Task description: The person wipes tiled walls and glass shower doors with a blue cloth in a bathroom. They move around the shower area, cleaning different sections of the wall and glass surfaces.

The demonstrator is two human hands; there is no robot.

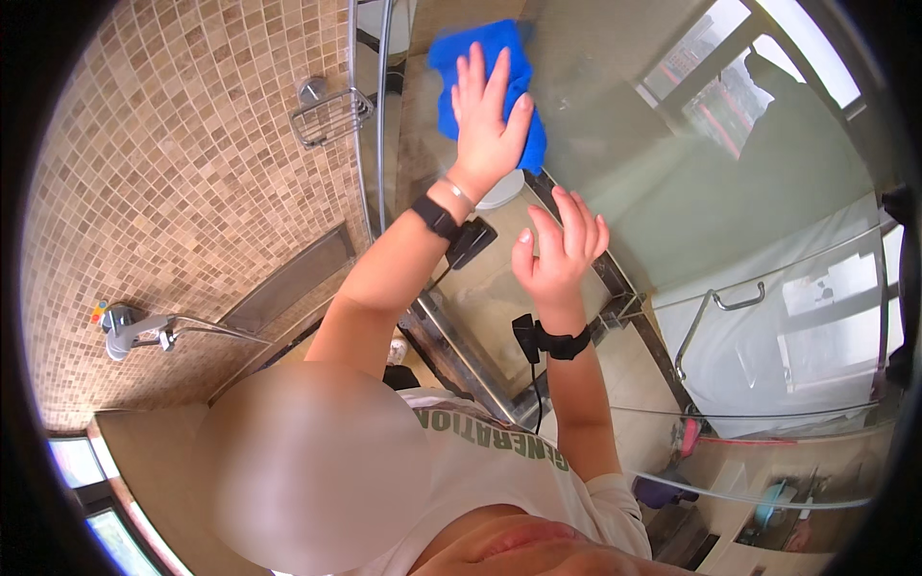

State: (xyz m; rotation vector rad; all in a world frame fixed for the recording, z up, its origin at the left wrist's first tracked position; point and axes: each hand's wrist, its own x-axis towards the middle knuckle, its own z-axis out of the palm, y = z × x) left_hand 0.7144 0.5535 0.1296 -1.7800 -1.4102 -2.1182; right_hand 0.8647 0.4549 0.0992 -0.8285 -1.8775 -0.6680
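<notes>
My left hand [488, 140] lies with fingers spread over a blue cloth [448, 66], pressing it flat against a clear glass panel [612, 158]. Part of the cloth hangs out past the thumb side. The wrist carries a silver bangle [455, 193] and a black strap [434, 217] with a small black device. Lower and to the right, my right hand [562, 252] is raised with its fingers bent and apart, holding nothing. Whether its fingertips touch the glass, I cannot tell. Another black strap [565, 344] with a cabled device circles that wrist.
Mosaic tile covers the left wall [202, 144], which bears a wire soap rack [331, 119] and a shower mixer [137, 331]. A vertical metal rail [384, 108] runs beside the cloth. A dark-edged floor sill [468, 360] crosses below my arms. At right is a metal door handle [695, 331].
</notes>
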